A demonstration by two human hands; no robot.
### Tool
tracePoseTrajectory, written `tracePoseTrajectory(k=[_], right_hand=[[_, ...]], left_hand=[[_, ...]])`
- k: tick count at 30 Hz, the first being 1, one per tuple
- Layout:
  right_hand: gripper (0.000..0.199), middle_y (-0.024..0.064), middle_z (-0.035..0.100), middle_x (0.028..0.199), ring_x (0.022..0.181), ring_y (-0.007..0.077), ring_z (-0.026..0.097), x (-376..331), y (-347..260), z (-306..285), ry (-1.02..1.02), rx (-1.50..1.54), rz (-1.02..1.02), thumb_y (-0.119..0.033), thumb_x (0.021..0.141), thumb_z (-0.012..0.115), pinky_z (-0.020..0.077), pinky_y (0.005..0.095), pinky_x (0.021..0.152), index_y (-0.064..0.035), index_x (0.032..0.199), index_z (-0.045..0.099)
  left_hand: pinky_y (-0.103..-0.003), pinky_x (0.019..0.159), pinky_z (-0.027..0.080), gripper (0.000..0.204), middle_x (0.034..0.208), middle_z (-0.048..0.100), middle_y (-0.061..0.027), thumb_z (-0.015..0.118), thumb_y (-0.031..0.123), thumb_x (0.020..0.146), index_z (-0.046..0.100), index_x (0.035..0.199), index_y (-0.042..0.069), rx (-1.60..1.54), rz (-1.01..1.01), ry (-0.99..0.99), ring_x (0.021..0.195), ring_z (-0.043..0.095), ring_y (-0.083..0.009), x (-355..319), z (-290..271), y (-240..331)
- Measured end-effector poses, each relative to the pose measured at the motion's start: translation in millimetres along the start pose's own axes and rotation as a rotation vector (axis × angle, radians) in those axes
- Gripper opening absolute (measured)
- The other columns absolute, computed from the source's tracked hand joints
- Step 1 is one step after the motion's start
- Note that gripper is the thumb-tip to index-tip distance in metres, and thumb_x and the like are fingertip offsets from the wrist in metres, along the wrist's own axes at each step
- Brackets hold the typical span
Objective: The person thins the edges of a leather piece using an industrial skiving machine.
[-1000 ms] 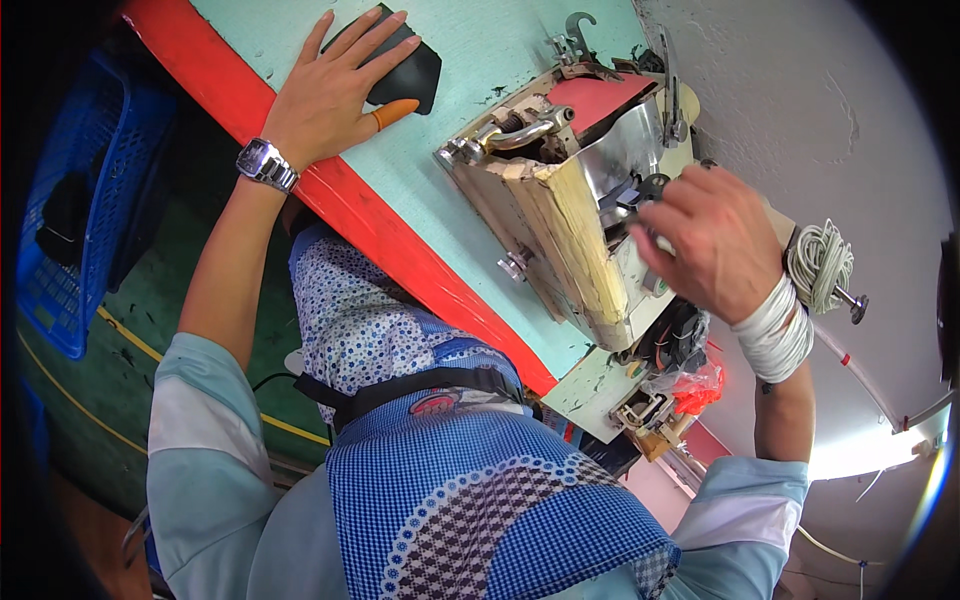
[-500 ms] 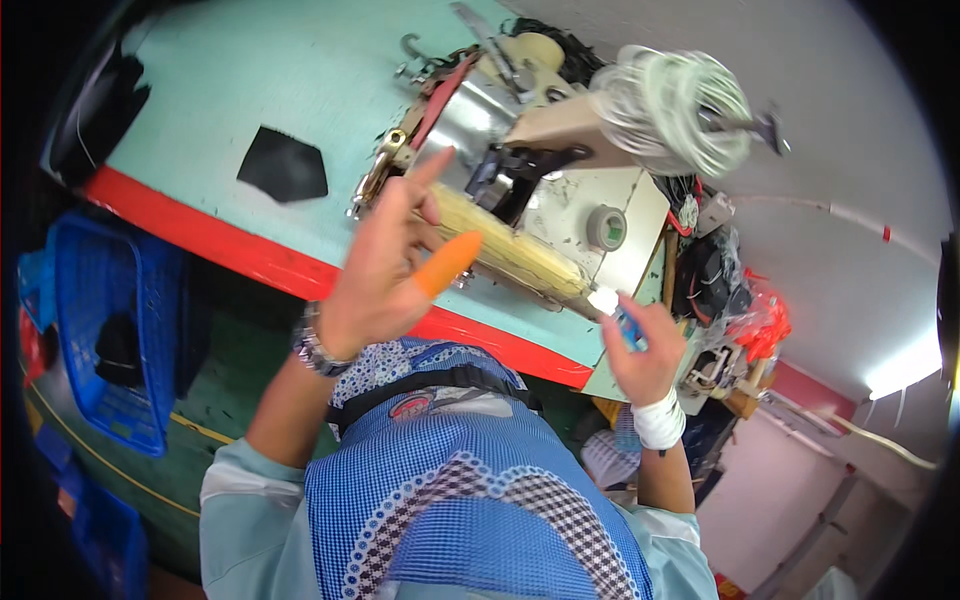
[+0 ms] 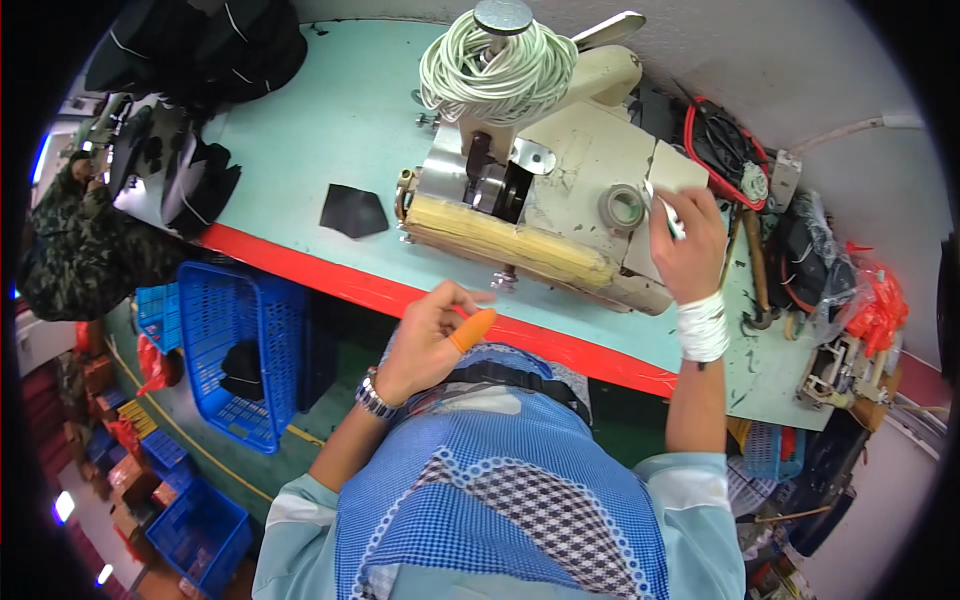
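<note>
My right hand [image 3: 690, 245], its wrist wrapped in a white band, is over the right end of a sewing machine [image 3: 570, 165]. Its fingers close around a small white tool [image 3: 671, 212] whose exact kind I cannot make out. Beside those fingers a roll of tape [image 3: 622, 207] lies on the machine's bed. My left hand [image 3: 425, 345] hovers in front of the table's red edge, below the machine's yellow-wrapped front [image 3: 510, 238]. It appears to hold nothing; its index finger reaches out apart from the thumb, which wears an orange finger cot [image 3: 473, 330].
A black cut piece [image 3: 353, 211] lies left of the machine on the green table [image 3: 310, 120]. Coiled white cord [image 3: 497, 70] hangs on the machine's post. Black goods [image 3: 240, 45] pile up far left. Blue baskets [image 3: 232, 350] stand below. A hammer [image 3: 757, 265] lies at right.
The view has swung, showing more of the left side. My right hand has gone from the machine's front right corner to beside the tape roll. My left hand has drawn back from the machine.
</note>
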State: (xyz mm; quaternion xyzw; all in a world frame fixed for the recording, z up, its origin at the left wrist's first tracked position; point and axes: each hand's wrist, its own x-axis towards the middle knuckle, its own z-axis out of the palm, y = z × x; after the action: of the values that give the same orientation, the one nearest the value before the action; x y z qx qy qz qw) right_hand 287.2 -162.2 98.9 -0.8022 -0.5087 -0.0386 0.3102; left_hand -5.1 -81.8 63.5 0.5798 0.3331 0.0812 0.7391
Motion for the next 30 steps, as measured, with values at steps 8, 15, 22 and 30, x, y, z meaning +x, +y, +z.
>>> tracePoseTrajectory(k=[8, 15, 22, 30], right_hand=[[0.02, 0.0177, 0.062, 0.081, 0.075, 0.0317, 0.061, 30, -11, 19, -0.504, -0.11, 0.021, -0.015, 0.076, 0.061, 0.0488, 0.0395, 0.07, -0.0006, 0.089, 0.063], [0.021, 0.0107, 0.062, 0.085, 0.065, 0.0115, 0.06, -36, -89, 16, 0.064, 0.958, 0.545, 0.005, 0.073, 0.063, 0.0483, 0.0239, 0.052, 0.0023, 0.093, 0.058], [0.038, 0.0158, 0.061, 0.095, 0.073, 0.0232, 0.063, -50, -113, 41, 0.279, 0.345, 0.01, 0.011, 0.069, 0.064, 0.0527, 0.0285, 0.057, 0.0021, 0.105, 0.058], [0.041, 0.0163, 0.06, 0.097, 0.075, 0.0237, 0.063, -53, -135, 53, 0.301, 0.291, 0.024, 0.012, 0.068, 0.063, 0.0538, 0.0295, 0.059, 0.0019, 0.108, 0.057]], left_hand=[[-0.025, 0.063, 0.052, 0.027, 0.098, 0.066, -0.0151, 0.059, 0.017, 0.09, 0.059, 0.107, -0.004, 0.167, -0.128, -0.136, 0.071, 0.063, -0.0124, 26, 8, 23], [-0.032, 0.066, 0.057, 0.034, 0.106, 0.062, -0.0209, 0.051, 0.019, 0.095, 0.055, 0.115, -0.007, -0.415, -0.076, -0.214, 0.083, 0.065, -0.0217, 33, -7, 59], [-0.036, 0.069, 0.058, 0.035, 0.105, 0.061, -0.0235, 0.046, 0.02, 0.096, 0.053, 0.113, -0.009, -0.604, -0.171, -0.239, 0.085, 0.064, -0.0231, 29, -24, 71], [-0.031, 0.067, 0.06, 0.023, 0.093, 0.064, -0.0165, 0.051, 0.012, 0.094, 0.056, 0.105, -0.008, -0.675, -0.309, -0.21, 0.073, 0.066, -0.0178, 37, -50, 73]])
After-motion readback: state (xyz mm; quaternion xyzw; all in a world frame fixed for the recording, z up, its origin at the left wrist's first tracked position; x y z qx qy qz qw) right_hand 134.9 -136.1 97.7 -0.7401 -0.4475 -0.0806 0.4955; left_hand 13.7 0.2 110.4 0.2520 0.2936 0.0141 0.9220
